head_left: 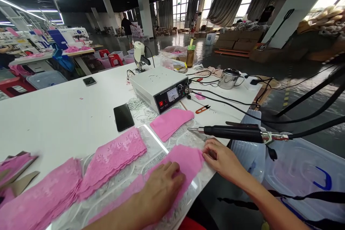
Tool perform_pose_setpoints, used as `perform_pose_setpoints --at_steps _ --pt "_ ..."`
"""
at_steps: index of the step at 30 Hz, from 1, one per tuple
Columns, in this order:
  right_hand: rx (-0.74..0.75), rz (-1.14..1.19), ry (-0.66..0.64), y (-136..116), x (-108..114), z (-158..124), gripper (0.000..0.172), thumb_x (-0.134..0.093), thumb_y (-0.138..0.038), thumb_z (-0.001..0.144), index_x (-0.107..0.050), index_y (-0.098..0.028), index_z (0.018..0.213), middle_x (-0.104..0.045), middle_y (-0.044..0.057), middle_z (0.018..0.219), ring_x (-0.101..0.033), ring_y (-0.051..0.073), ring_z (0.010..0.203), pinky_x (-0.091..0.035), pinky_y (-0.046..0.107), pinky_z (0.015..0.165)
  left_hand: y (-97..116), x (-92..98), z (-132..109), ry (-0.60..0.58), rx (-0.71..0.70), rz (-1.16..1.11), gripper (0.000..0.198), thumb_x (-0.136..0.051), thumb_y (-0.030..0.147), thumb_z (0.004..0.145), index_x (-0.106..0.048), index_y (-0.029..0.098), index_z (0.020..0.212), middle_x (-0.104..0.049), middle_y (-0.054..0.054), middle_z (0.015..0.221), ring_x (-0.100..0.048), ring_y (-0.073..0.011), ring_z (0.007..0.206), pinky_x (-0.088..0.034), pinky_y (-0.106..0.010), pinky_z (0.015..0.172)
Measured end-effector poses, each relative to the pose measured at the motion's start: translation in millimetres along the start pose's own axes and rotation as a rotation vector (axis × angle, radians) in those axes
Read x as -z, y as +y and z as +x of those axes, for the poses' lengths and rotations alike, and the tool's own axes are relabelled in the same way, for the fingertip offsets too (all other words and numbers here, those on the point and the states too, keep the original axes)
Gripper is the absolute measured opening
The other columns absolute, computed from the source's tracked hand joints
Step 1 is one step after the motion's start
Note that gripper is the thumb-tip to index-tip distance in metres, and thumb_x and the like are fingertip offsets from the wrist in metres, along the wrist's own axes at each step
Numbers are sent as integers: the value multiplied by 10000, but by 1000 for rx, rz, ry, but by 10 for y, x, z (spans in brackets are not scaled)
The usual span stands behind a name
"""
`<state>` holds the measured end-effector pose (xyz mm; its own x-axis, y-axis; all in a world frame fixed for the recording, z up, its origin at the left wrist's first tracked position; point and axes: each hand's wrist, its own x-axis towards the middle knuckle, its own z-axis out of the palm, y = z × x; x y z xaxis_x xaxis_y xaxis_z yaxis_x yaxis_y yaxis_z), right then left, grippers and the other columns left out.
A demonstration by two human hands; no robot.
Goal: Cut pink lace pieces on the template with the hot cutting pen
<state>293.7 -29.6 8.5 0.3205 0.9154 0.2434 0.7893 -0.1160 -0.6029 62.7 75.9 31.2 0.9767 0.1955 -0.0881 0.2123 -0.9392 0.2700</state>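
My left hand [165, 186] rests on a pink fabric piece [185, 160], palm down, with its fingers slightly bent against the cloth. At the right end of that piece, the thumb and forefinger of my right hand [222, 156] pinch its edge. A clear plastic sheet [155, 151] lies under the cloth. Just above my right hand sits a black pen-shaped tool [231, 133] with a metal tip pointing left. Another pink fabric piece [172, 122] lies beyond the one I touch. To the left are stacks of pink lace pieces [115, 158] [51, 190].
A control box [159, 86] with a meter stands mid-table, its cables running right. Nearby are a black phone [123, 117], orange thread snips [202, 109], a lidded metal cup [229, 78] and a bottle [190, 55]. Plastic bins [302, 165] stand off the table's right edge.
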Motion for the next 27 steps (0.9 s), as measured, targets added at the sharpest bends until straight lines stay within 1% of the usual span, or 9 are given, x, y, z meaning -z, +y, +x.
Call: perform_pose_setpoints --at_steps 5,9,12,15,19,21,23,27 --pt "3 35 -2 21 -7 11 191 -498 -210 841 -520 -220 651 -597 25 764 -534 150 609 -439 276 537 -6 -12 -36 6 -15 4 221 -473 142 937 -611 229 1086 -605 -70 1088 -587 -215 901 -486 -337 789" --pt "-10 67 -6 62 5 3 193 -485 -229 847 -527 -223 659 -595 16 715 -511 145 564 -413 273 509 2 49 -20 6 -5 -37 205 -474 169 948 -636 231 1057 -620 -63 1054 -592 -200 872 -491 -319 793" --pt "-46 83 -18 72 9 1 205 -487 -260 838 -519 -222 639 -579 8 668 -500 149 552 -392 273 499 -5 123 25 -3 20 -128 195 -488 181 950 -673 224 994 -629 -55 1060 -609 -193 884 -499 -316 806" --pt "-104 102 -38 61 24 3 207 -488 -288 831 -532 -222 640 -566 -1 619 -490 152 537 -379 276 504 -27 166 67 -10 34 -193 184 -524 152 918 -699 208 931 -639 -49 1037 -625 -176 863 -508 -293 786" --pt "-174 153 -82 58 71 11 264 -469 -362 849 -569 -219 651 -596 10 667 -518 165 590 -411 293 558 -47 185 117 -9 25 -221 211 -507 152 919 -712 188 883 -649 -61 990 -629 -179 814 -516 -304 740" --pt "-196 187 -103 68 94 17 284 -473 -396 840 -562 -217 639 -600 13 695 -515 165 612 -418 298 579 -29 201 168 -8 21 -237 219 -502 159 923 -717 183 888 -654 -70 972 -633 -193 814 -517 -315 729" --pt "-217 222 -118 80 111 24 279 -485 -412 825 -555 -216 638 -584 6 680 -496 159 609 -413 296 585 20 225 255 -2 23 -251 221 -498 162 928 -718 183 908 -655 -75 963 -637 -202 833 -515 -317 733" --pt "-267 290 -136 85 127 45 259 -508 -419 804 -579 -211 668 -558 -6 615 -471 153 591 -382 283 557 162 257 527 19 51 -270 186 -523 175 926 -709 183 928 -647 -65 963 -632 -201 882 -507 -306 781"
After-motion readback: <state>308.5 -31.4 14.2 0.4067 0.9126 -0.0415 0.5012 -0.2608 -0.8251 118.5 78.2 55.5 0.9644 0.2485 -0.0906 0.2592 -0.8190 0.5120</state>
